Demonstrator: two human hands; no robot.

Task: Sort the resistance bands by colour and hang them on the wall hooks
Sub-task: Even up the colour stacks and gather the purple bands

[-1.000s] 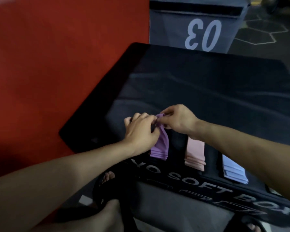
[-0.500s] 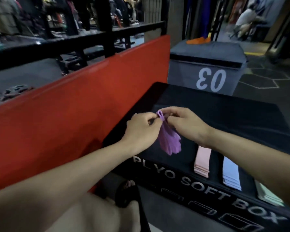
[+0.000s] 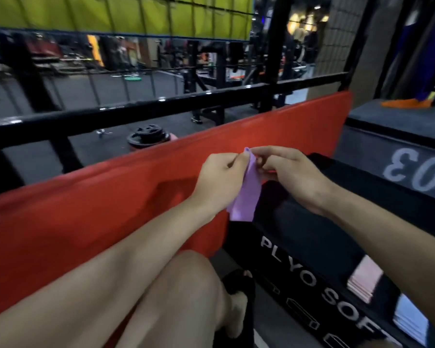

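Both hands hold one flat purple rubber resistance band up in the air, in front of the long red padded mat that stands on its edge. The left hand pinches the top end of the band between thumb and curled fingers, so its grip is closed on the band. The right hand pinches the same top end from the other side, and its grip is closed on it too. The rest of the band hangs down freely between the two wrists.

Below on the right stands the black soft plyo box, which serves as the bench. On its top, near the front edge, lie a stack of pale pink bands and, just beside it, a stack of pale blue bands. Behind it stands a grey box with the white number 03. A black metal rail runs behind the red mat.
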